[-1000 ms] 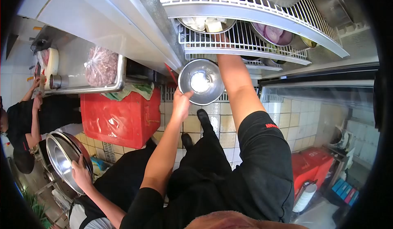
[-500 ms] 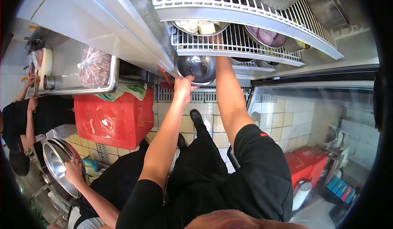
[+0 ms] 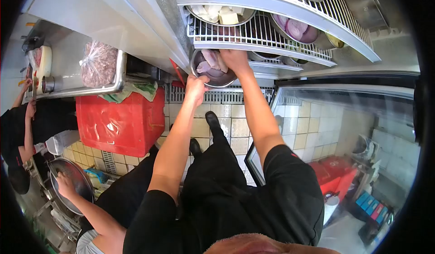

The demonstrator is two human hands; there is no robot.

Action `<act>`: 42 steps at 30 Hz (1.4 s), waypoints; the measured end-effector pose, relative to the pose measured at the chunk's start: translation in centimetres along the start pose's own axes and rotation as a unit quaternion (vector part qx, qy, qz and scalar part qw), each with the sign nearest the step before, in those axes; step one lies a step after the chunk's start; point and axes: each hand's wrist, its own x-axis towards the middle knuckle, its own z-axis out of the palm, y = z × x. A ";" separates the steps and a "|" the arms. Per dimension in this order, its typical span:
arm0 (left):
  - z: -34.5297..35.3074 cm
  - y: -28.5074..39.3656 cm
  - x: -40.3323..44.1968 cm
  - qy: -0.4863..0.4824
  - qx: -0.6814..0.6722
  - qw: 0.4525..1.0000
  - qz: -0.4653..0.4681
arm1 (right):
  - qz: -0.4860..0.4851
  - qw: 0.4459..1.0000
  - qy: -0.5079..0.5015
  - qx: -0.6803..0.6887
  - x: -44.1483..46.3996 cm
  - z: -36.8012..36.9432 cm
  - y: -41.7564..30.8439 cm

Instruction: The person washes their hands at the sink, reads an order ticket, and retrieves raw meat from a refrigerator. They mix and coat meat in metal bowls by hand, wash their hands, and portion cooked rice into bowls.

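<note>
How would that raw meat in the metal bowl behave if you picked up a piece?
The raw meat looks moist, so it would probably be slippery. Its fleshy pieces would likely give a little when squeezed. With the bowl's smooth, curved wall, a dropped piece might slide inward.

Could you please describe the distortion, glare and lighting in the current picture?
Head view: wide-angle distortion, with blackened corners; head view: small white glare patches on the red bin; head view: the inside of the bowl, held by the left hand, looks dimmer than the floor tiles; head view: pale haze over the glass door.
</note>
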 end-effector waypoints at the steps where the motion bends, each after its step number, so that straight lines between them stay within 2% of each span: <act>1: -0.2 -0.5 0.2 -0.001 0.002 1.000 0.010 | -0.066 0.991 -0.006 -0.114 0.6 1.0 1.7; 2: 0.0 -0.6 0.1 0.003 0.000 1.000 0.011 | -0.132 0.965 0.004 -0.226 1.2 2.0 3.4; 3: 0.1 -0.7 -0.2 0.009 -0.002 1.000 0.012 | -0.148 0.947 -0.002 -0.286 1.9 2.6 4.8; 8: 1.8 1.8 -2.9 0.054 0.045 0.997 0.020 | -0.097 0.927 -0.051 -0.358 4.2 4.0 8.8; 13: 1.2 0.4 -3.6 0.061 0.100 0.990 0.078 | -0.077 0.924 -0.058 -0.370 4.0 5.0 9.9; 15: 0.9 -0.9 -3.2 0.058 0.073 0.989 0.116 | -0.076 0.923 -0.054 -0.372 3.6 4.7 10.0; 17: 0.8 -1.0 -3.4 0.061 0.059 0.990 0.115 | -0.078 0.923 -0.051 -0.374 3.3 4.7 10.2; 22: 0.6 -0.3 -4.3 0.065 0.067 0.995 0.038 | -0.083 0.922 -0.038 -0.376 2.5 4.4 10.3; 28: 0.6 0.0 -4.1 0.038 -0.030 0.999 0.002 | -0.087 0.923 -0.024 -0.375 2.1 3.8 10.4; 35: 1.7 0.6 -3.7 0.028 -0.043 0.998 0.020 | -0.111 0.915 0.013 -0.387 2.4 2.8 9.9; 39: 2.0 0.9 -3.0 0.022 -0.029 0.999 0.026 | -0.158 0.897 0.075 -0.406 2.1 2.4 8.5; 42: 2.5 1.3 -2.5 0.009 -0.042 0.999 0.020 | -0.170 0.911 0.082 -0.366 -0.1 1.2 5.9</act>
